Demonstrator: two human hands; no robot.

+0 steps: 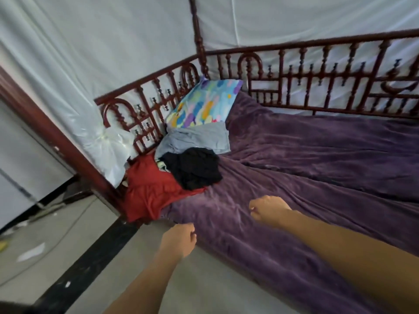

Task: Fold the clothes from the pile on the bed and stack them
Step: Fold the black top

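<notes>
A pile of unfolded clothes lies in the far left corner of the bed, which is covered by a purple plush blanket. In the pile, a red fabric garment droops over the bed's left edge. A crumpled black garment sits on top of it, and a pale grey-blue garment lies behind that. Just behind the clothes, a pillow with a bright multicoloured print leans against the carved dark red wooden rail in the corner.

Both bare arms reach towards the pile. The left hand hovers at the near edge of the bed, its fingers curled in and holding nothing. The right hand is above the blanket, near the pile but not touching it, and its fingers are also curled into a loose fist with nothing in it.
</notes>
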